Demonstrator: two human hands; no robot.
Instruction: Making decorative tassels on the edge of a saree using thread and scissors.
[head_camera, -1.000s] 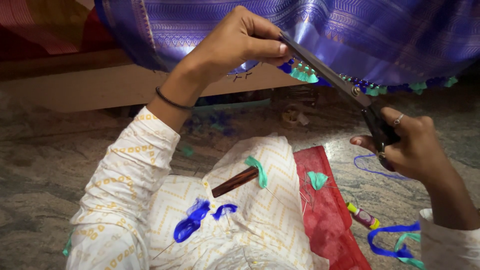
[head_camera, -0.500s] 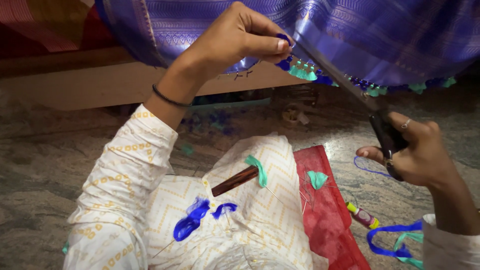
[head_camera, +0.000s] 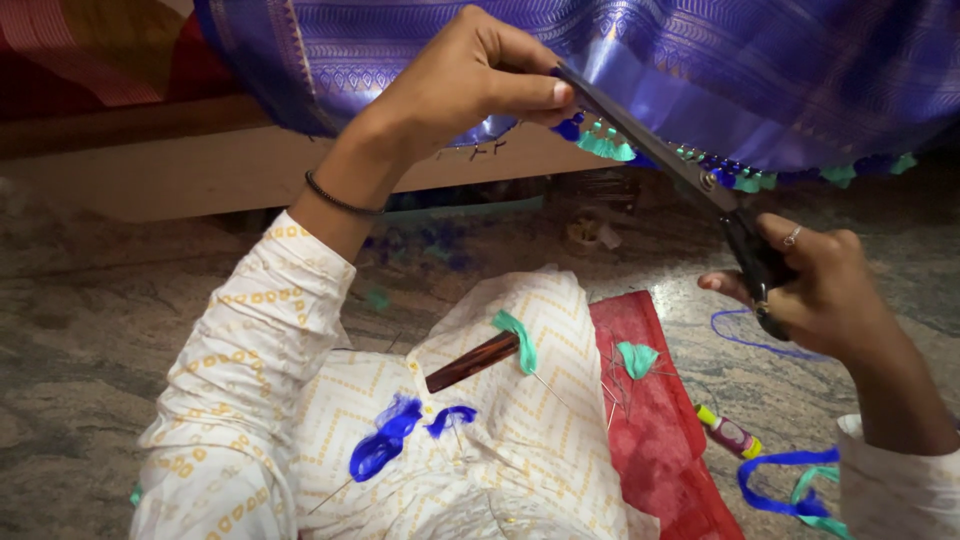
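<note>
My left hand (head_camera: 462, 88) pinches the lower edge of a blue-purple woven cloth (head_camera: 720, 70) that hangs in front of me. Small teal and blue tassels (head_camera: 604, 146) dangle from that edge. My right hand (head_camera: 805, 285) grips the black handles of long scissors (head_camera: 660, 150), whose blades reach up to the tassels right beside my left fingertips. On my lap, covered in white and yellow zigzag fabric, lie a brown wooden-handled tool (head_camera: 470, 362), a teal thread bundle (head_camera: 518, 340) and blue thread scraps (head_camera: 385, 445).
A red cloth (head_camera: 655, 440) lies on the stone floor by my knee, with needles and a teal thread tuft (head_camera: 636, 358) on it. A small tube (head_camera: 728, 432) and blue-teal thread loops (head_camera: 790, 490) lie to the right. A wooden bed edge (head_camera: 180, 165) runs behind.
The scissors drew away to the lower right half a second ago, then came back up to the tassels. My left hand kept its pinch on the cloth edge.
</note>
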